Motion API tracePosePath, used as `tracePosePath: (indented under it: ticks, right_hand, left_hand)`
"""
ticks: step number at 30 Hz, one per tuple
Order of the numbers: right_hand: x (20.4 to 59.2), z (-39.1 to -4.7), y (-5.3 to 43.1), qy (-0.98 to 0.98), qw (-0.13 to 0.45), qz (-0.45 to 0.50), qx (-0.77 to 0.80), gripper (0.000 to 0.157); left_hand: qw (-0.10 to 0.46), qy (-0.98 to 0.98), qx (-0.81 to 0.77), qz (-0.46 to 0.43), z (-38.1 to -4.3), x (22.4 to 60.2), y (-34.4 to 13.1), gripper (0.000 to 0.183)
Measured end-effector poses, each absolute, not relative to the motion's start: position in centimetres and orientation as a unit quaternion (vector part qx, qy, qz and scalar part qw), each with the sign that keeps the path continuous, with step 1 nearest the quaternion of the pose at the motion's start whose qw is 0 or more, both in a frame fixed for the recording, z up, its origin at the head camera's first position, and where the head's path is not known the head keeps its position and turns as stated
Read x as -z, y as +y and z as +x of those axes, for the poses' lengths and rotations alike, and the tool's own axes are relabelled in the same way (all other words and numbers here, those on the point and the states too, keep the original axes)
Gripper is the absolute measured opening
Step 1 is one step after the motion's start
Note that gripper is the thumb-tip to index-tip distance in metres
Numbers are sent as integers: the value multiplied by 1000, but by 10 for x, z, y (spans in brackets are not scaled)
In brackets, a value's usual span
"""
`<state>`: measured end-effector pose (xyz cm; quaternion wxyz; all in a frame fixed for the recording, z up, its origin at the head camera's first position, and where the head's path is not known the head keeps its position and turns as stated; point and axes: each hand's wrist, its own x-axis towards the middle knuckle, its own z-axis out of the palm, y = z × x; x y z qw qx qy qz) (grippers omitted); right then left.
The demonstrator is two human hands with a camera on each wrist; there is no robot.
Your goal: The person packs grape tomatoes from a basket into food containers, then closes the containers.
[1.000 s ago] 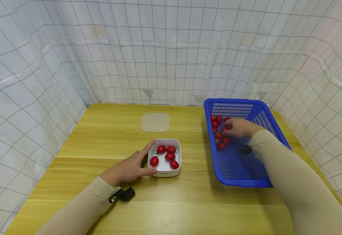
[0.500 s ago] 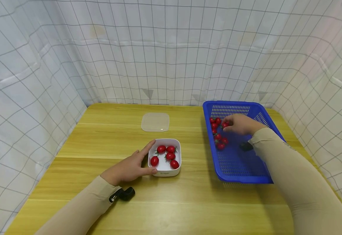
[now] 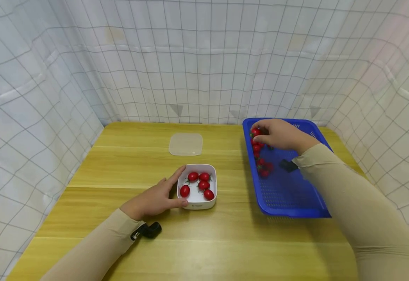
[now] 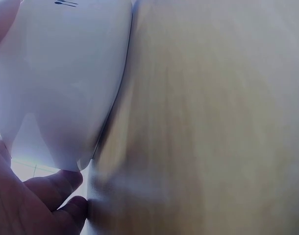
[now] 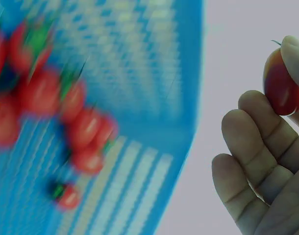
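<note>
In the head view my left hand point(image 3: 151, 201) holds the left side of a small white square box point(image 3: 199, 206), its thumb at the front and a finger at the back corner. Several cherry tomatoes point(image 3: 203, 185) with green stems lie inside the box. My right hand point(image 3: 283, 134) is over the far left part of a blue plastic basket point(image 3: 260, 201), pinching one cherry tomato point(image 5: 282, 88) between thumb and finger. The other fingers are loosely bent. More cherry tomatoes point(image 5: 39, 93) lie along the basket's left side, some hidden by the hand in the head view.
A translucent flat lid point(image 3: 186, 144) lies on the wooden table point(image 3: 204, 253) behind the box. White curtains point(image 3: 204, 78) with a dark grid surround the table at the back and both sides. A black wrist camera point(image 3: 151, 230) sits by the left cuff.
My right hand has lifted up from among the tomatoes and moved slightly left and back, with a cherry tomato pinched. My left hand and the box have stayed put.
</note>
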<state>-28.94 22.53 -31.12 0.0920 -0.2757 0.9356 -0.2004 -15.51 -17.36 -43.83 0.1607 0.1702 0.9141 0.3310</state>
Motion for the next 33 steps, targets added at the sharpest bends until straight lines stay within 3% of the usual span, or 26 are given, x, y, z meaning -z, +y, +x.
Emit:
tracePosePath:
  ticks: [11,21,26,31,33]
  right_hand:
    - [296,-240,117,867,119,-474,104,33]
    - [299,-226,80,860,144,-486,65,47]
    - [293,-241,102,880,112,-447,118,43]
    - [297,-290,175,936,40,-295,188,38]
    - [308,-310,210,949,35,-228,213,39]
  left_hand:
    - [164,914,-328,171,-157,439,-174,109]
    - [167,911,-336,175,-156,437,-173,107]
    - [164,913,-332,171,-155,438,-173,108]
    - [163,913,-335,167,-155,437,-171,110]
    - [166,913,-334,165,-154,436,-170,110]
